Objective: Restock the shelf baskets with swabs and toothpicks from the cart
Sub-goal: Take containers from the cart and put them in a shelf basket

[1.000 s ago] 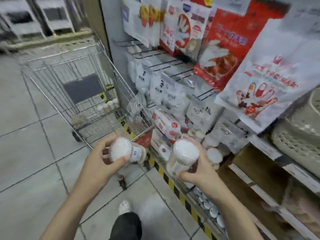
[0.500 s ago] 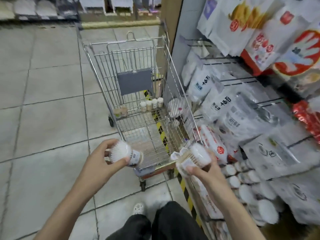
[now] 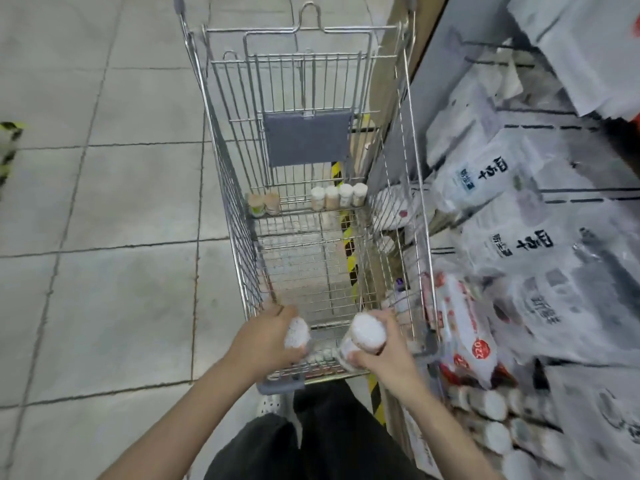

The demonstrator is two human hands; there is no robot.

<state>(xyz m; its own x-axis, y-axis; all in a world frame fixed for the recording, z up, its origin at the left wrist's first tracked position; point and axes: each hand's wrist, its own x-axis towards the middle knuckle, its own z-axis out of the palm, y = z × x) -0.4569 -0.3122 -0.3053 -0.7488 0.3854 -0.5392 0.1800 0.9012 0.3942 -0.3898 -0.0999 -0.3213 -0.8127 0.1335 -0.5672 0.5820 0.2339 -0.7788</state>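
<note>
Six jars (image 3: 337, 196) in cart (image 3: 221, 174).

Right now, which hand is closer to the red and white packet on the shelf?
Right. The right hand is just left of the red and white packet; the left hand is farther left, across the cart.

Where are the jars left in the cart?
In the head view, six small jars stand in a row at the cart's far end, below its grey flap.
</note>
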